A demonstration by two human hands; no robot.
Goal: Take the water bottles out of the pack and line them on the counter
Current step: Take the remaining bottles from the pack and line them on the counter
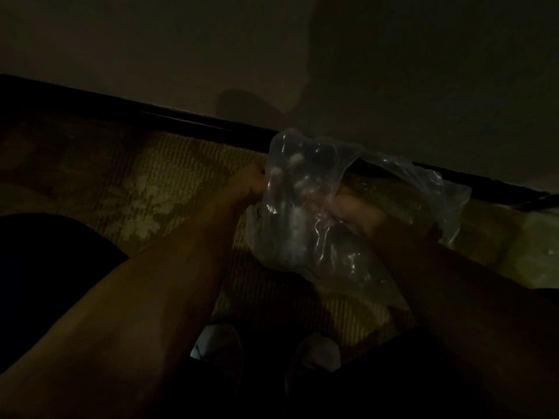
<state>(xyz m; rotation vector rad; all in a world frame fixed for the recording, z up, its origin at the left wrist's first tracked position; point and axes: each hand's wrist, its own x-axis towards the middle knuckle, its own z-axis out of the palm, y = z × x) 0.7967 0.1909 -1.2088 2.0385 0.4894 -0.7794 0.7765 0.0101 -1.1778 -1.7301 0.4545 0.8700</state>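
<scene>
The scene is very dark. A pack of water bottles (305,213) in clear plastic wrap sits low on the carpet, white caps showing through the film. My left hand (246,184) grips the wrap at the pack's left edge. My right hand (354,207) is on the pack's right side, partly behind the film, fingers closed into the plastic. A loose flap of wrap (429,189) trails to the right. I cannot tell how many bottles are inside.
Patterned carpet (157,189) covers the floor, ending at a dark baseboard (187,117) under a plain wall. My two shoes (217,343) stand just below the pack. A dark shape (45,267) lies at the left.
</scene>
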